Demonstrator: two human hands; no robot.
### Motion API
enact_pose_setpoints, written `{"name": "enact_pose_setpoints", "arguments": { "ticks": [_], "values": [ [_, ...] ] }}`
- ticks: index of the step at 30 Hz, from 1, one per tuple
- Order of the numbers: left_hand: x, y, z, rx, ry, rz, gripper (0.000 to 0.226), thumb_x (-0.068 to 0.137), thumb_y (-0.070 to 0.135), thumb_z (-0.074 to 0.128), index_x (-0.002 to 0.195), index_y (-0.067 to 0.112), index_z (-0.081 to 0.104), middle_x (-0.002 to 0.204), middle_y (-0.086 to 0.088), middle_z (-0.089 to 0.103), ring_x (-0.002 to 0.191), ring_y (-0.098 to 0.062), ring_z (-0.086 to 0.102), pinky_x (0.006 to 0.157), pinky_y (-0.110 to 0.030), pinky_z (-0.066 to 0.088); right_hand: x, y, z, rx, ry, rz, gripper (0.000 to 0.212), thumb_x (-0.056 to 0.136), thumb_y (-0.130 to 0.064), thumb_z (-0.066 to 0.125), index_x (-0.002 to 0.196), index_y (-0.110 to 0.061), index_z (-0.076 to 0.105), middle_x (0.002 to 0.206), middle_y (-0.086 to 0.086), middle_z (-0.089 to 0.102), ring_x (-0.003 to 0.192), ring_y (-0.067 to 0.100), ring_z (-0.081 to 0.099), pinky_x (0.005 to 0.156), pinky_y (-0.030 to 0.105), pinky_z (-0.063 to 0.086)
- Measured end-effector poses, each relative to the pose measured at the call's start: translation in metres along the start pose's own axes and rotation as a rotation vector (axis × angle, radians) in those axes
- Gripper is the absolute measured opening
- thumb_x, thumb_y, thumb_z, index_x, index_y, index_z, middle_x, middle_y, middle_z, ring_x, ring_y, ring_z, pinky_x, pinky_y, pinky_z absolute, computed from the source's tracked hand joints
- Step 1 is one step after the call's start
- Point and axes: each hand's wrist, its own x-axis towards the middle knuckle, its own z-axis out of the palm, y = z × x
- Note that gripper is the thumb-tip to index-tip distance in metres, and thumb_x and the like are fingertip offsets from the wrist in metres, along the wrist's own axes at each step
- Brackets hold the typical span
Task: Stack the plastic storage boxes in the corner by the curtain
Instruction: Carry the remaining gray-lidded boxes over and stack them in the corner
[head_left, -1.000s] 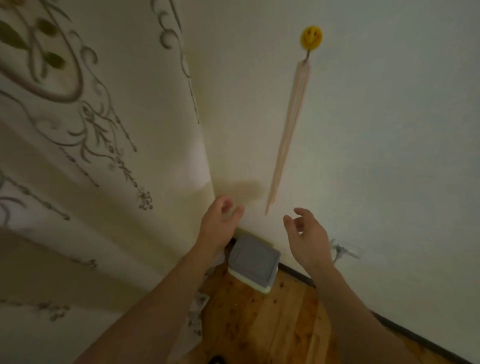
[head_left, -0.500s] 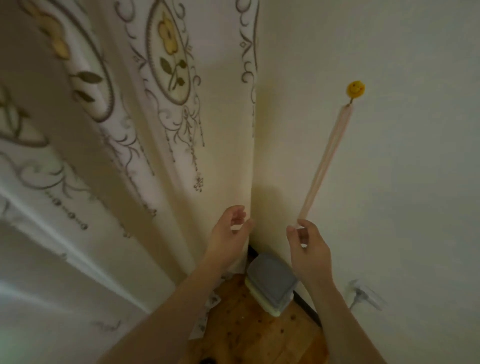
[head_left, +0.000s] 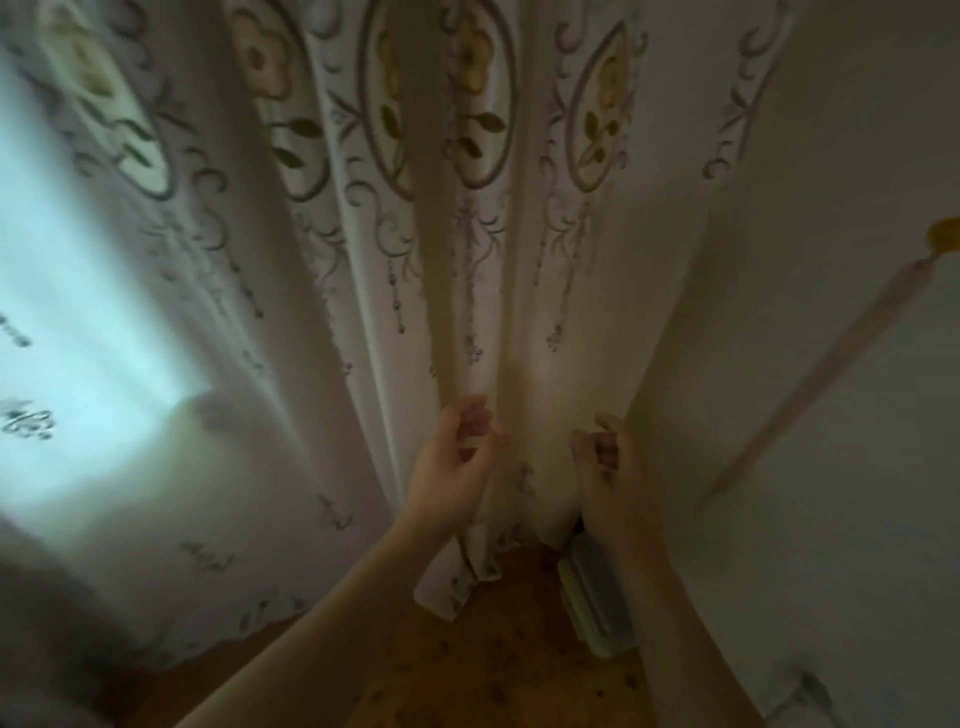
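Your view has swung left onto the curtain (head_left: 467, 260), both empty hands loosely curled: the storage box (head_left: 597, 597) lies floor-level below your right hand (head_left: 613, 467), farther from your left hand (head_left: 452, 462).

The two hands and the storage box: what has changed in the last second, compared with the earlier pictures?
The view swung left: the curtain now fills it and the yellow hook sits at the right edge. The left hand and right hand curled their fingers a little more. Both hold nothing, as before, and the storage box stayed on the floor in the corner, now partly hidden by the right forearm.
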Motion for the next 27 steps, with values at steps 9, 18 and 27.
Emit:
{"name": "enact_pose_setpoints", "arguments": {
  "ticks": [9, 18, 27],
  "values": [
    [-0.060, -0.002, -0.137, 0.053, 0.261, 0.037, 0.049, 0.086, 0.061, 0.060, 0.128, 0.036, 0.053, 0.112, 0.029, 0.060, 0.106, 0.006, 0.059, 0.079, -0.006, 0.046, -0.054, -0.084, 0.093, 0.056, -0.291, -0.134, 0.051, 0.091, -0.063, 0.049, 0.134, -0.037, 0.047, 0.105, -0.024, 0.060, 0.093, -0.007, 0.058, 0.072, 0.018, 0.048],
    [-0.166, -0.003, -0.263, 0.134, 0.557, 0.019, 0.047, 0.091, 0.049, 0.060, 0.131, 0.029, 0.050, 0.119, 0.017, 0.058, 0.109, 0.004, 0.056, 0.083, -0.011, 0.048, -0.171, -0.165, 0.182, 0.142, -0.511, -0.263, 0.039, 0.092, -0.058, 0.051, 0.129, -0.046, 0.044, 0.106, -0.023, 0.059, 0.095, -0.011, 0.054, 0.069, 0.012, 0.044],
    [-0.323, -0.012, -0.375, 0.217, 0.886, -0.052, 0.056, 0.084, 0.064, 0.056, 0.131, 0.034, 0.050, 0.119, 0.021, 0.057, 0.108, 0.005, 0.056, 0.086, -0.014, 0.048, -0.320, -0.223, 0.259, 0.237, -0.773, -0.388, 0.041, 0.088, -0.067, 0.048, 0.124, -0.047, 0.048, 0.098, -0.030, 0.059, 0.093, -0.014, 0.055, 0.067, 0.011, 0.043]
  ]
}}
